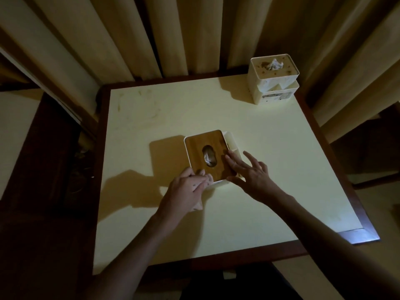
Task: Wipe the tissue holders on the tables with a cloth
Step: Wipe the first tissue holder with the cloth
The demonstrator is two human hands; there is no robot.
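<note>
While the right hand (249, 169) lies flat with straight fingers on the wooden lid to steady the tissue holder (208, 155) at the bench's (270, 191) centre, the left hand (186, 190) grips a cloth (202, 180) against its near edge, apparently wiping. A second holder (273, 79) waits in the upper right of the frame.

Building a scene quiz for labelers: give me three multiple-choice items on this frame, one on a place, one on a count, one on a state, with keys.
1. Where does the white tissue holder with the speckled beige top stand?
A. the table's far right corner
B. the table's near left corner
C. on a chair

2. How many tissue holders are on the cream-topped table?
A. one
B. two
C. four

3. What is the left hand doing?
A. hanging idle
B. lifting a cup
C. gripping a pale cloth

Key: 1 A, it sits by the curtains; 2 B, that one plus the wooden-lidded holder; 3 C, cloth bunched under its fingers.
</note>
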